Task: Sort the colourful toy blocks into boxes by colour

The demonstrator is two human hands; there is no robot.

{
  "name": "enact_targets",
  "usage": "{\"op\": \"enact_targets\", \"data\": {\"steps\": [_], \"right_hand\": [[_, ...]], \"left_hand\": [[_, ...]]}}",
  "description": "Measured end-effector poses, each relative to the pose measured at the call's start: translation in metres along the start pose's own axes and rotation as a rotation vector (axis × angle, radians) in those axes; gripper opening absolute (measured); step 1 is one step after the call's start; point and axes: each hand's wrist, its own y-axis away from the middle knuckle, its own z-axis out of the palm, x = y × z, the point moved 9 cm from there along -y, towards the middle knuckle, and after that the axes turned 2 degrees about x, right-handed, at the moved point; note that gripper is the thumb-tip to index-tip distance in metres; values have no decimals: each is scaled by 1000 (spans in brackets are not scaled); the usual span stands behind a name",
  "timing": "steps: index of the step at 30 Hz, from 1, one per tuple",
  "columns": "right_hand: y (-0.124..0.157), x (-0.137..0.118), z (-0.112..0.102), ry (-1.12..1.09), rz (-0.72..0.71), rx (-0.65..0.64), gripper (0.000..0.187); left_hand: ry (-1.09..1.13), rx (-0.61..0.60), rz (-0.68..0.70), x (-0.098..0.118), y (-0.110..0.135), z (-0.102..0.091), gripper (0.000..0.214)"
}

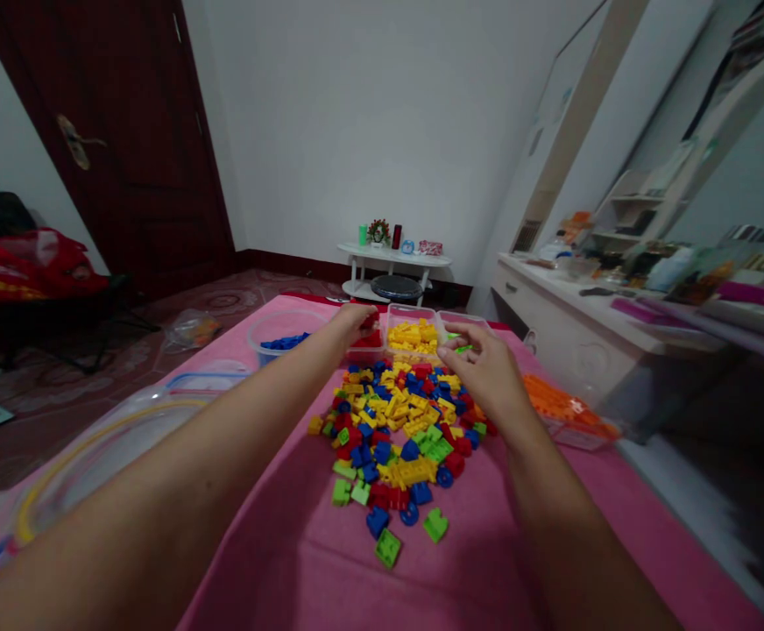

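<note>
My left hand (354, 322) reaches over the box of red building blocks (367, 340), its fingers closed on what looks like a red block (371, 321). Above the clear box of green blocks (487, 322) at the right is my right hand (484, 359), with thumb and fingers apart; a few green pieces show between them. Between the hands stands a clear box of yellow blocks (414, 335). A mixed heap of yellow, blue, red and green blocks (401, 407) spreads over the pink cloth nearer to me.
A round tub of blue blocks (283, 340) stands at the left of the boxes, and a basket of orange pieces (569, 407) at the right. Clear plastic with yellow and blue edging (138, 429) lies by my left forearm. A white dresser (572, 307) stands along the right.
</note>
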Motion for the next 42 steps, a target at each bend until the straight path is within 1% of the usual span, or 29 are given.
{"op": "enact_targets", "data": {"steps": [3,5,7,8,10,13,14,15,16,18,20,21,23,24,26,28,32,35,36,38,40,42], "right_hand": [[0,1,1,48,2,-8,40],[0,3,4,92,1,-17,36],[1,6,9,127,-1,-31,32],[2,7,12,140,-4,-40,30],[4,8,20,170,-18,-75,28],[11,2,41,194,-65,-200,22],[16,-3,50,186,-96,-260,20],[23,-11,60,169,-137,-327,20],[32,-22,71,149,-192,-394,21],[54,-46,91,117,-336,-522,25],[80,-67,111,124,-487,-630,31],[92,-73,120,149,-542,-679,35],[109,-76,135,210,-602,-755,38],[113,-75,140,234,-614,-774,36],[111,-68,142,250,-617,-784,25],[100,-58,136,251,-590,-769,19],[68,-32,111,335,-485,-702,19],[53,-28,93,395,-444,-611,21],[52,-31,90,385,-438,-600,21],[62,-42,92,320,-434,-646,23],[82,-56,99,253,-442,-741,28],[108,-69,103,227,-480,-813,42]], "left_hand": [[-242,128,111,26,-18,-21,11],[-399,153,161,35,-23,-30,9],[-515,150,197,38,-23,-33,10],[-564,148,225,39,-22,-33,9],[-699,139,340,42,-15,-26,10],[-886,51,569,41,3,0,21],[-884,5,618,36,10,8,25],[-835,-41,640,30,16,14,27],[-761,-83,647,24,22,17,28],[-602,-139,634,11,34,18,26],[-491,-159,607,0,43,12,24],[-456,-161,592,-5,47,8,24],[-411,-159,565,-10,54,-3,25],[-394,-161,550,-12,56,-8,27],[-367,-167,520,-14,60,-18,28],[-353,-173,500,-16,61,-24,27],[-338,-200,477,-23,57,-28,27],[-345,-208,487,-32,53,-27,27],[-348,-219,491,-35,52,-26,26],[-349,-249,498,-42,49,-23,24],[-353,-265,509,-49,46,-21,22],[-376,-244,518,-55,41,-21,19]]}}
